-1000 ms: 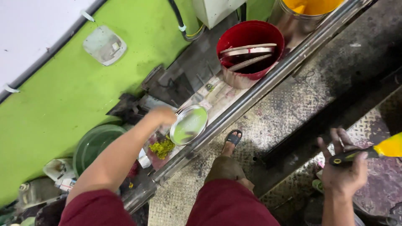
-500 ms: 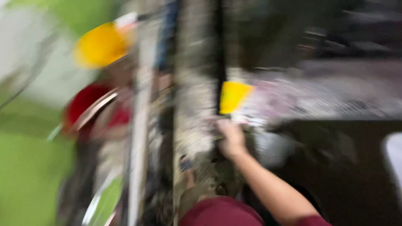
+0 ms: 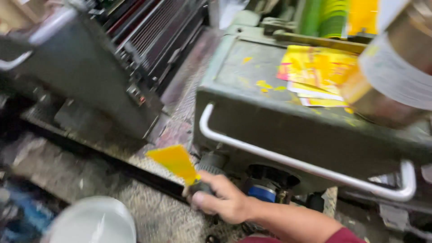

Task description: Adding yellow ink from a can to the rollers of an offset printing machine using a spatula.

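Observation:
My right hand (image 3: 222, 202) is closed around the handle of an ink knife whose wide blade (image 3: 173, 162) is coated in yellow ink and points up and to the left. The hand is low in the head view, in front of a grey-green machine (image 3: 252, 108), just below its curved metal rail (image 3: 288, 159). My arm, in a dark red sleeve, comes in from the bottom right. My left hand is out of view.
Yellow printed sheets (image 3: 315, 72) and yellow ink smears lie on the machine's top. A blurred tin with a white label (image 3: 396, 76) fills the upper right. A dark machine (image 3: 90, 72) stands at left, across a tread-plate floor (image 3: 180, 121). A white round container (image 3: 90, 220) sits bottom left.
The view has swung from the green machine and the red ink tin to the grey-green machine. My right hand still holds the yellow knife. My left hand has left the view.

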